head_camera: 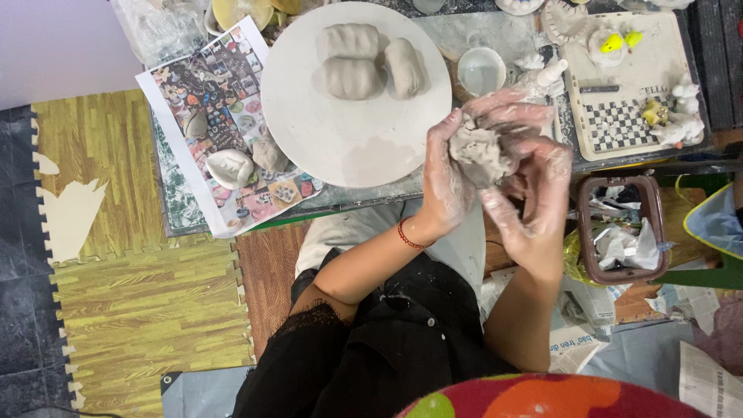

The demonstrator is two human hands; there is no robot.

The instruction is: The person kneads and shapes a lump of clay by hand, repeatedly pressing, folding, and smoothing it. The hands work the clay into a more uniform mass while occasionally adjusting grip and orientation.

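Clay lump (481, 151) gripped between both slip-coated hands, left (447, 176) and right (534, 186), seemingly mid-air.

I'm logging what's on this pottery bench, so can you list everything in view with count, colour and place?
Clay lump: one, grey, held between both hands.
Round board: one, white, table centre.
Shaped clay pieces: three, grey, on the board.
Picture sheet: one, multicoloured, left of the board.
Small bowl: one, whitish, right of the board.
Chequered tray: one, cream with a black-and-white grid, table right.
Basket: one, brown, holds crumpled paper, floor right.
Floor mats: several, yellow-brown wood pattern, left.
Left hand: clay-smeared, grip on the lump.
Right hand: clay-smeared, grip on the lump.
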